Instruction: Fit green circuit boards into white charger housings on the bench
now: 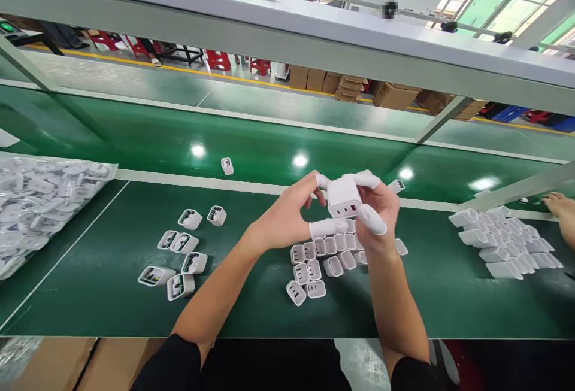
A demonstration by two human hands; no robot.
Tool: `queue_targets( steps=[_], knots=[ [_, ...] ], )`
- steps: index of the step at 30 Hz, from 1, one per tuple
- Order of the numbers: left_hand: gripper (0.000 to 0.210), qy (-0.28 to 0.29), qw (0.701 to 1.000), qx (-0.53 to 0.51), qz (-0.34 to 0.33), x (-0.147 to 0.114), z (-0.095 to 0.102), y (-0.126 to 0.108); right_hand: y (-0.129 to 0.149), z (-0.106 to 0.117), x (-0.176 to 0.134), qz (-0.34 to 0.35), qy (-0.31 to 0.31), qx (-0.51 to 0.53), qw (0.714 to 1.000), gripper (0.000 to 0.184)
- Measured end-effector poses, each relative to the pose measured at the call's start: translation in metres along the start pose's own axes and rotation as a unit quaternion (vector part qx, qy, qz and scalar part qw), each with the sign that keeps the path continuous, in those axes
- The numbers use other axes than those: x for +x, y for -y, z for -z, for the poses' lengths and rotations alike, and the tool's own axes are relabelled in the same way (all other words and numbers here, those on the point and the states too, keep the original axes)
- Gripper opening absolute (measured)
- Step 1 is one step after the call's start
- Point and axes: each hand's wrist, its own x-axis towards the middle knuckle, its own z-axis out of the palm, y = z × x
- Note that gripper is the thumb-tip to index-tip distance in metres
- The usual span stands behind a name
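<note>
A white charger (344, 196) with a row of ports on its near face is held up above the table between my two hands. White finger cots cover several fingertips. My right hand (381, 208) grips it from the right, thumb and fingers closed on it. On the other side, my left hand (287, 214) has a fingertip on the upper left edge and its thumb near the lower edge. Below them stand several open white charger housings (315, 289) with slots inside, partly hidden by my hands. Further left are several housings with circuit boards (194, 263) inside.
A clear bag of white parts (49, 199) lies at far left. At right is a block of white housings (503, 241), with another person's hand (561, 214) beside it. One housing (227, 166) lies beyond the pale strip. A shelf beam (287, 26) crosses overhead.
</note>
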Motion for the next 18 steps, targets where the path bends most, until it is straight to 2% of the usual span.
queue_targets(
  steps=[3,6,9,14,18],
  knots=[
    [0.040,-0.003,1.000,-0.016,-0.003,0.006,-0.008,0.013,0.000,-0.002,0.004,-0.077,0.009,0.051,0.996,0.052],
    [0.041,-0.015,0.998,-0.055,-0.016,0.010,-0.016,0.024,0.000,0.000,0.006,-0.104,0.012,0.065,0.992,0.051],
    [0.051,-0.039,0.993,-0.106,-0.030,0.012,-0.023,0.032,-0.002,0.001,0.007,-0.110,0.016,0.048,0.993,0.052],
    [0.041,-0.073,0.983,-0.160,-0.054,0.013,-0.035,0.044,-0.004,0.003,0.007,-0.096,0.048,0.011,0.994,0.047],
    [0.043,-0.098,0.979,-0.169,-0.061,0.013,-0.040,0.048,-0.002,0.005,0.005,-0.081,0.063,-0.017,0.995,0.046]
  ],
)
